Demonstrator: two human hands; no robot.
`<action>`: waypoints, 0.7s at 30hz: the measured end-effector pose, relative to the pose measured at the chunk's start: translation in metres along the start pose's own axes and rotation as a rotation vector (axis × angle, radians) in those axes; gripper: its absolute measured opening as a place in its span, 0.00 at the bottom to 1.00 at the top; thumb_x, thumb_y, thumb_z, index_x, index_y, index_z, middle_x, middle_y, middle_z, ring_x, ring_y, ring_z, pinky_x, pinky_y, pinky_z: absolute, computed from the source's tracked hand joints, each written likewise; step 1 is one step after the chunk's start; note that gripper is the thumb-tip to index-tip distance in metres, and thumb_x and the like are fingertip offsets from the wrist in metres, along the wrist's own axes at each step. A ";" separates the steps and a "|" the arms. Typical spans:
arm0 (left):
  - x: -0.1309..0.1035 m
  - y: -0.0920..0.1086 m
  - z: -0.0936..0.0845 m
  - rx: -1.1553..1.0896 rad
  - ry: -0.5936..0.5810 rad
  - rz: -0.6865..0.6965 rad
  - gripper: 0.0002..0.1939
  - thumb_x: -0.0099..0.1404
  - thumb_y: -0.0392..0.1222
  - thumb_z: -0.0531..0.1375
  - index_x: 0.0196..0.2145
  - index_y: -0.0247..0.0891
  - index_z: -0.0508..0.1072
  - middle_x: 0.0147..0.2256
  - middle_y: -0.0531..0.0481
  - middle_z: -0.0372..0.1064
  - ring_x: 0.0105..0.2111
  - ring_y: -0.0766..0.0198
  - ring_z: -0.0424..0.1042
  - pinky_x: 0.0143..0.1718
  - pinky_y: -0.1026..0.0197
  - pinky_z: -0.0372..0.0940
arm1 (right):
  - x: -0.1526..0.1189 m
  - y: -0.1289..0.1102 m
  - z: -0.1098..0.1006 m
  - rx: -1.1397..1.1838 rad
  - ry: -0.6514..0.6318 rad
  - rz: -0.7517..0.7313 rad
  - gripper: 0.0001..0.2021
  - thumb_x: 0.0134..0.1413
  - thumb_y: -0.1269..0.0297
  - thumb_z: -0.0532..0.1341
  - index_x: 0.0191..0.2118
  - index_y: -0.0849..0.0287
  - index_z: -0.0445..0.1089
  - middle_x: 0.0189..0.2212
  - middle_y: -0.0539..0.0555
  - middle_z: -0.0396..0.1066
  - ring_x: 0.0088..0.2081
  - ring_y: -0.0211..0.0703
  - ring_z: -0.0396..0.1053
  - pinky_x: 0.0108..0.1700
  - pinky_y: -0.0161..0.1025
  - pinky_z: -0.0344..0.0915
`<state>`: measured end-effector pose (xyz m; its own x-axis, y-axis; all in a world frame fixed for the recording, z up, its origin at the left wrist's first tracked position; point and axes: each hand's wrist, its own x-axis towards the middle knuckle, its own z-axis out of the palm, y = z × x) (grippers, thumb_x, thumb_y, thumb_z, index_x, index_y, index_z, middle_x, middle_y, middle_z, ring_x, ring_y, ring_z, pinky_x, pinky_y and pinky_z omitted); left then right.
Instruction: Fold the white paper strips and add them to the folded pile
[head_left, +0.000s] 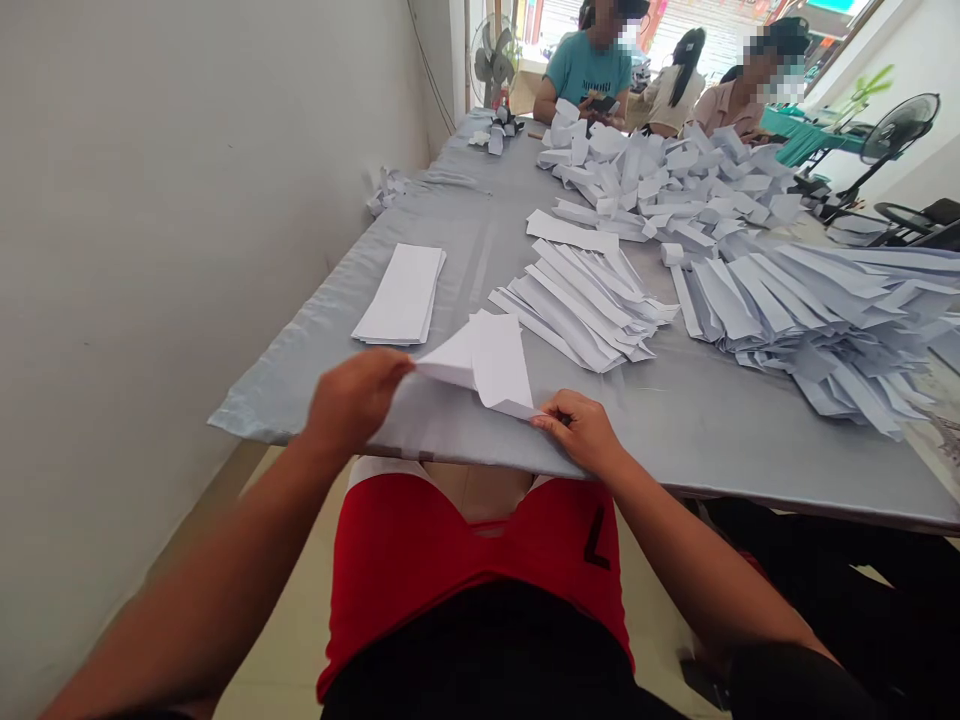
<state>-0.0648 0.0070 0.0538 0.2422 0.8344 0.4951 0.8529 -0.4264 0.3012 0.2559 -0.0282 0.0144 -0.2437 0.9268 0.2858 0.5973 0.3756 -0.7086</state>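
Observation:
A folded sheet of white paper [501,360] lies near the front edge of the table, opened out at an angle between my hands. My left hand [358,393] pinches its left corner, and that flap is lifted off the tabletop. At the lower right corner, my right hand [581,425] grips the paper between thumb and fingers. Just beyond my left hand rests a neat stack of white paper strips [400,293]. A fanned pile of folded paper strips [589,305] lies to the right of the sheet.
Grey cloth covers the table [442,420], with a wall [187,200] along its left. A large heap of folded papers [660,185] spreads across the far side, and more strips [810,310] are piled at right. Several people sit beyond; one wears a teal shirt [589,75].

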 end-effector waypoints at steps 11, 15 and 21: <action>0.032 -0.037 -0.052 0.142 0.810 -0.148 0.21 0.69 0.56 0.55 0.38 0.33 0.74 0.36 0.42 0.78 0.38 0.57 0.77 0.37 0.54 0.71 | -0.006 0.004 0.006 -0.160 0.015 -0.126 0.14 0.69 0.56 0.56 0.34 0.55 0.74 0.32 0.54 0.74 0.37 0.44 0.71 0.39 0.39 0.66; 0.027 -0.044 -0.042 0.092 0.608 -0.122 0.20 0.68 0.56 0.55 0.33 0.37 0.74 0.35 0.44 0.79 0.37 0.58 0.77 0.37 0.55 0.70 | -0.008 0.006 0.008 -0.191 0.016 -0.145 0.12 0.69 0.59 0.57 0.36 0.54 0.75 0.34 0.54 0.75 0.38 0.44 0.72 0.41 0.39 0.67; 0.010 -0.060 -0.004 0.047 0.084 -0.155 0.24 0.69 0.60 0.49 0.33 0.40 0.73 0.36 0.47 0.79 0.37 0.59 0.75 0.40 0.56 0.69 | -0.008 0.009 0.009 -0.237 0.020 -0.119 0.11 0.66 0.58 0.60 0.33 0.54 0.74 0.32 0.54 0.75 0.38 0.45 0.72 0.40 0.39 0.67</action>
<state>-0.1159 0.0397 0.0440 0.0689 0.8559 0.5125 0.8984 -0.2766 0.3412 0.2563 -0.0325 0.0001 -0.3094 0.8749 0.3727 0.7282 0.4700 -0.4988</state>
